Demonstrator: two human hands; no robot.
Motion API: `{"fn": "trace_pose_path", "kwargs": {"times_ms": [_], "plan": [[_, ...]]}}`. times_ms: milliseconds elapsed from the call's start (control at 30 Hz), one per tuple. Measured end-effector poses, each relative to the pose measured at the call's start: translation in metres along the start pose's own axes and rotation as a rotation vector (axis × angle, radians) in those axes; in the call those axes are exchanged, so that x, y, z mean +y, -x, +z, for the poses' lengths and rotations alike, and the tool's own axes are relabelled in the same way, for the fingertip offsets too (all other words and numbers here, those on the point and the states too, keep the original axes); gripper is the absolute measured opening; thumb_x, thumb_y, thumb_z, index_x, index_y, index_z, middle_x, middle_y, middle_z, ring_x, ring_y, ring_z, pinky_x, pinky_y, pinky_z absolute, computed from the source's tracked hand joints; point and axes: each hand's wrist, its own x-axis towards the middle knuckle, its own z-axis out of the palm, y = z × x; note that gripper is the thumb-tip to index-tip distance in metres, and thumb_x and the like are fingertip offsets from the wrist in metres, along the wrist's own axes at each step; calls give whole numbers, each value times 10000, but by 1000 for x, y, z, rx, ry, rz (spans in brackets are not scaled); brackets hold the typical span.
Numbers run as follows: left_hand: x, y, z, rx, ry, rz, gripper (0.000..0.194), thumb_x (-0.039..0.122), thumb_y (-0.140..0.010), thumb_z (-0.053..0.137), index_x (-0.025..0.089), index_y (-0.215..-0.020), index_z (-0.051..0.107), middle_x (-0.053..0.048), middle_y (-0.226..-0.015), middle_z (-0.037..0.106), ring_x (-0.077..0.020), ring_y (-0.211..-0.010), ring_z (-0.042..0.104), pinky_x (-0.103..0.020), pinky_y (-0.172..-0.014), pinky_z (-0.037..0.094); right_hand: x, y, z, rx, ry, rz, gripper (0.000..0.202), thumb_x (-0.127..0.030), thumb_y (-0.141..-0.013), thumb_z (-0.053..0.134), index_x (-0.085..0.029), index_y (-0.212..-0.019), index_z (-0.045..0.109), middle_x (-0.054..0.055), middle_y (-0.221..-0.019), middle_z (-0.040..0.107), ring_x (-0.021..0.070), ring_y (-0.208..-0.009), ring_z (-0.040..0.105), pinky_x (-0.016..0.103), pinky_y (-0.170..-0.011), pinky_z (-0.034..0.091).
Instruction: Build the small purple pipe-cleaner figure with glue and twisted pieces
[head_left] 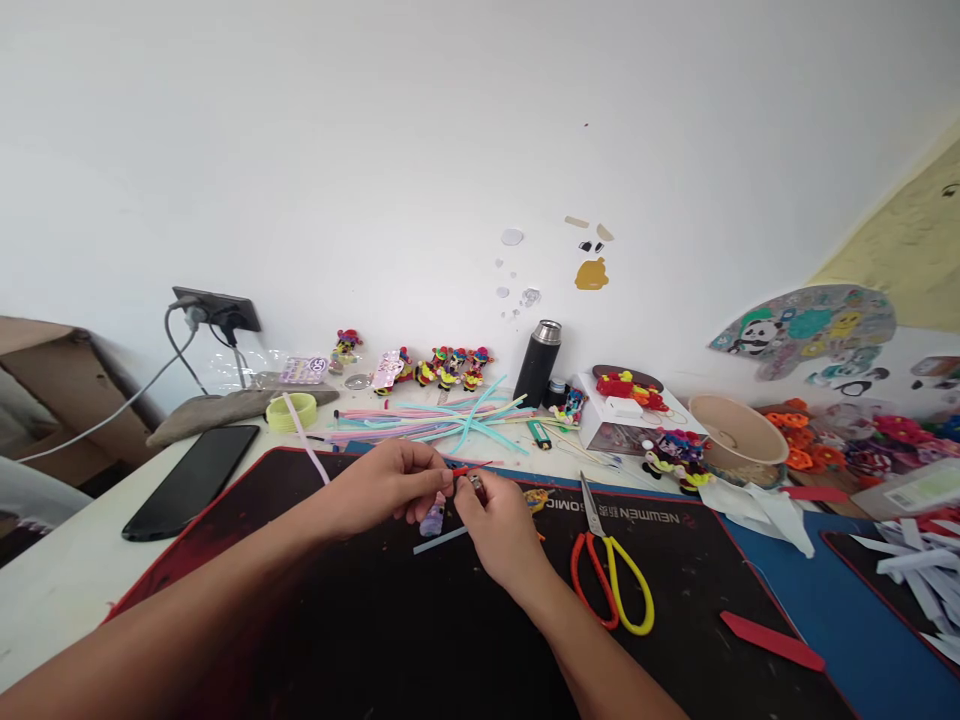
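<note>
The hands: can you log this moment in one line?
left hand: pinches red strip | right hand: fingertips beside left's, grip partly hidden | scissors: on dark mat

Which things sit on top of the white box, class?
On the white box are red-and-yellow fuzzy pieces, a small white block and a dark oval object. They cover part of its top, so that part cannot be seen.

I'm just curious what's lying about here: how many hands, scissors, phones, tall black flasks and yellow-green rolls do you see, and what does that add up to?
Hands: 2, left hand and right hand
Scissors: 1
Phone: 1
Tall black flask: 1
Yellow-green roll: 1
Total: 6
</note>
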Motion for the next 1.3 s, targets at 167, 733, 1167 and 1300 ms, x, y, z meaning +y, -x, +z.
{"fn": "trace_pose_path", "kwargs": {"times_ms": [167, 733, 1167, 1300], "plan": [[0, 1, 1, -13, 4, 1, 394, 556, -859, 670, 166, -800, 672, 52, -519, 580, -98, -469, 455, -230, -493, 354, -1, 0, 0, 7, -12, 19, 283, -372, -917, 496, -190, -718, 583, -7, -648, 558, 154, -624, 458, 271, -583, 340], [-1, 1, 2, -34, 43, 9, 329, 480, -852, 685, 161, -775, 668, 46, -505, 583, -94, -452, 441, -224, -478, 343, -2, 0, 2, 11, 26, 49, 293, -364, -905, 511, -208, -658, 535, -35, -574, 509, 138, -555, 420, 272, -540, 298], [-2, -1, 3, -23, 189, -75, 311, 472, -747, 695, 163, -728, 678, 43, -459, 520, -90, -416, 405, -221, -442, 277, 3, 2, 5, 5, 82, -6, 290, -326, -919, 546, -211, -654, 517, -31, -573, 520, 132, -538, 421, 264, -522, 270], [-5, -2, 3, -23, 199, -81, 300, 463, -752, 692, 164, -730, 679, 44, -469, 515, -91, -421, 403, -222, -439, 266, 2, 3, 5, -14, 98, -3, 281, -326, -925, 540, -209, -669, 534, -33, -583, 530, 131, -540, 427, 264, -525, 277]]}}
